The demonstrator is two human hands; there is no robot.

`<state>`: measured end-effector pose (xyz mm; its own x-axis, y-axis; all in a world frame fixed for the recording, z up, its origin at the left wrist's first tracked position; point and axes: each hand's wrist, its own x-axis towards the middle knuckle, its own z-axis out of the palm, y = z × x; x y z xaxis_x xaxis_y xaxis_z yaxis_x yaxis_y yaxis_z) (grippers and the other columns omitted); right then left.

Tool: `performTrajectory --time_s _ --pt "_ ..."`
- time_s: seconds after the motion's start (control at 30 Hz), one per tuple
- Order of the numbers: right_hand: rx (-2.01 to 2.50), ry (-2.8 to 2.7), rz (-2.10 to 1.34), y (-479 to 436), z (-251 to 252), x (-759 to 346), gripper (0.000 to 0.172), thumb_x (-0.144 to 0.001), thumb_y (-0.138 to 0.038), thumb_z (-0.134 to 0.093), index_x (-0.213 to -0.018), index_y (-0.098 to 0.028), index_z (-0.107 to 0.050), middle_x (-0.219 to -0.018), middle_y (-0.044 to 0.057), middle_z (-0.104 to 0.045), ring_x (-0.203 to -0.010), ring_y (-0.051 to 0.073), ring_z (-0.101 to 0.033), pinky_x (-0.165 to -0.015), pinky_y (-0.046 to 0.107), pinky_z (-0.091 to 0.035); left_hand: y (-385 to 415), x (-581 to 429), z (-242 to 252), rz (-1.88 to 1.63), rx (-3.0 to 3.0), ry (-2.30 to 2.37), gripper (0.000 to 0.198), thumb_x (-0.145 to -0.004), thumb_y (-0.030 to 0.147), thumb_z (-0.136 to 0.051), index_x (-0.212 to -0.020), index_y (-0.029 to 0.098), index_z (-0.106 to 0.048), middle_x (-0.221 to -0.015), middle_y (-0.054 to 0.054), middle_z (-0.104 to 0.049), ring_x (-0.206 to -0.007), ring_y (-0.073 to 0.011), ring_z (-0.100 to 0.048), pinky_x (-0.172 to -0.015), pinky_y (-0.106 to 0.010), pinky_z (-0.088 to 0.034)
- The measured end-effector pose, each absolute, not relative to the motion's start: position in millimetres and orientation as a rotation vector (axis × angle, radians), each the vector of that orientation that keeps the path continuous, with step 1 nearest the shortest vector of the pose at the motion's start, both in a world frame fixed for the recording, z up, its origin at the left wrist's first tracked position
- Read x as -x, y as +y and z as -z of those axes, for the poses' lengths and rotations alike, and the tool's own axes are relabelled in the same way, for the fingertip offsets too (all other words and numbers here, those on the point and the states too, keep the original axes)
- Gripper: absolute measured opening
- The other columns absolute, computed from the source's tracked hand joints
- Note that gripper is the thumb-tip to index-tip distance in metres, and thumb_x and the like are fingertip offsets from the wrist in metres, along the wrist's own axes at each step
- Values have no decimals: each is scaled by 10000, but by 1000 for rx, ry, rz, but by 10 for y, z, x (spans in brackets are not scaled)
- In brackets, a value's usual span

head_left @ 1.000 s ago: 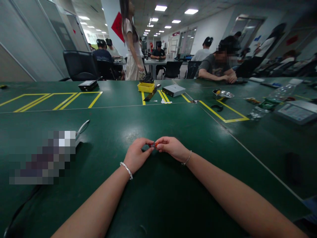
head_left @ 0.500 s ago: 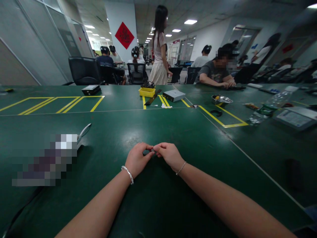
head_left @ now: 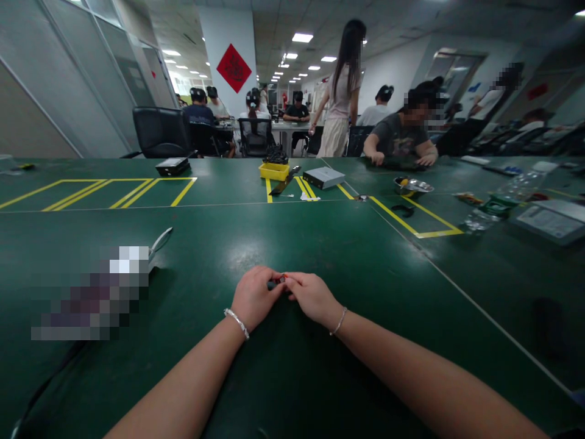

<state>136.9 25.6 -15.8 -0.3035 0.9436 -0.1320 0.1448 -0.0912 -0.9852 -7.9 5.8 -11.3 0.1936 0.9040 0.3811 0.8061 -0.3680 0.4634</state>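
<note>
While both hands [head_left: 256, 296] pinch closed on it, small red-and-grey piece [head_left: 283, 278], directly between the two, partly hidden

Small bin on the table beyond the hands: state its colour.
Small bin: yellow, best seen in the head view.

Holds left forearm [head_left: 183, 378] and right forearm [head_left: 411, 360] converging forward; pinches with left hand [head_left: 256, 295] and right hand [head_left: 316, 297] close together.

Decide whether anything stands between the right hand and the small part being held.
Nothing visible does: the right hand and left hand both hold the small part, though they hide much of it.
</note>
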Motion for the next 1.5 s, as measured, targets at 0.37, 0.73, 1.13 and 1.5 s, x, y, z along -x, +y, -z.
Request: performTrajectory --time_s 0.37,0.73,1.13,1.5 --pt "1379 -1512 -1430 511 -16 -1625 126 -673 -210 -586 -779 -147 -557 -662 8 -593 -526 69 -511 -518 205 -427 107 91 132 -865 -2334 1495 220 -725 273 -573 -934 209 -547 -881 -7 -610 -841 -166 -535 -772 -303 -413" --pt "2424 -1355 95 1066 -77 -3640 289 -778 -316 -427 -927 -172 -628 -870 132 -618 -809 227 -562 -645 307 -396 212 267 149 -660 -2150 1944 248 -749 278 -499 -971 178 -546 -973 -46 -614 -942 -219 -523 -838 -361 -396" --pt "2574 -1185 1 1050 80 -3925 381 -774 -357 -391 -994 -162 -634 -1035 191 -551 -974 349 -468 -699 426 -398 210 281 171 -609 -2199 1933 251 -753 303 -484 -970 196 -552 -993 -40 -598 -966 -215 -506 -855 -363 -382" --pt "1554 -2432 158 706 -44 -2141 427 -840 -379 -307 -1153 -175 -513 -1217 89 -486 -1150 228 -357 -962 425 -204 145 209 179 -461 -2456 1772 388 -796 375 -419 -1172 280 -439 -1213 -28 -483 -1114 -242 -403 -905 -439 -312"
